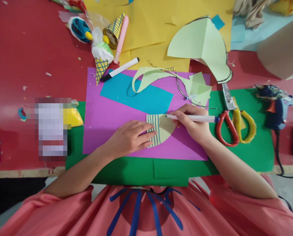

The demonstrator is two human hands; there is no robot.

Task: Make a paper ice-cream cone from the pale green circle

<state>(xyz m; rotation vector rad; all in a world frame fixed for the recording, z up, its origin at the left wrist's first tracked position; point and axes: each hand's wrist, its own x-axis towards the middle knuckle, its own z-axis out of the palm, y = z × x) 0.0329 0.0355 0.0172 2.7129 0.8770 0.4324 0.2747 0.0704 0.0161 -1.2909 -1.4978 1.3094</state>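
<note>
A pale green quarter-round piece of paper (165, 128) lies on a purple sheet (107, 131). Dark parallel lines run down its left part; the right part is plain. My left hand (134, 137) rests flat with fingers spread over the lined side. In my right hand (192, 126) is a white marker pen (198, 118), its tip at the paper's upper edge, right of the lines. Above the hands lie a blue paper piece (136, 95) and curled pale green offcuts (158, 73). Another white marker (124, 67) with a black cap lies across the blue paper's corner.
Scissors (232, 121) with red and yellow handles lie right of my right hand. Beyond them is a blue glue gun (278, 111) with a cord. Folded green paper (200, 41), paper ice cream cones (102, 60) and a pink marker (122, 37) lie at the back.
</note>
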